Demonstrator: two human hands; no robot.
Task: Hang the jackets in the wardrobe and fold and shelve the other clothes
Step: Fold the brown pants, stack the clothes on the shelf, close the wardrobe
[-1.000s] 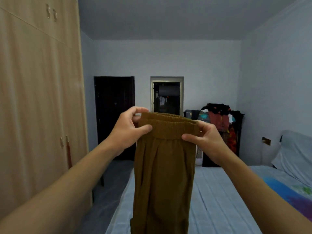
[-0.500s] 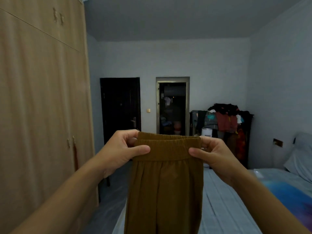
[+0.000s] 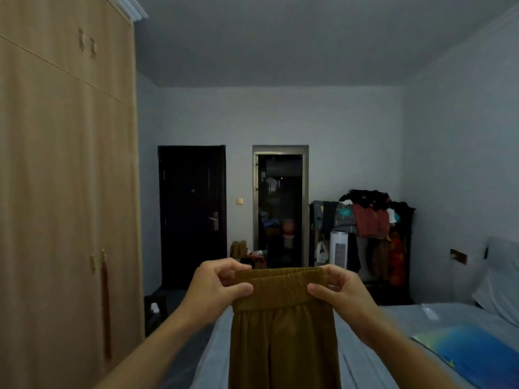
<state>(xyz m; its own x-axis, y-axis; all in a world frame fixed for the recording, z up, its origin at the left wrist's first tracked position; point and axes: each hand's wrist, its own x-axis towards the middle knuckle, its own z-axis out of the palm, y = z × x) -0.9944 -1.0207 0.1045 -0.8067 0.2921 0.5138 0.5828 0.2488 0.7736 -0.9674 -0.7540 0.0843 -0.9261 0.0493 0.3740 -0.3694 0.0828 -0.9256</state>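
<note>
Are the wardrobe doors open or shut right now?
Shut. The wardrobe doors lie flush, and no inside shows. Both hands hold the brown trousers.

A dark door (image 3: 193, 217) stands shut in the far wall, a light switch (image 3: 239, 201) just beside it — then an open doorway (image 3: 280, 209). A white tower fan (image 3: 339, 249) stands before a rack heaped with clothes (image 3: 368, 217). A bed (image 3: 393, 327) carries a pillow (image 3: 500, 276) — a blue cover (image 3: 471, 352) lies nearer
</note>
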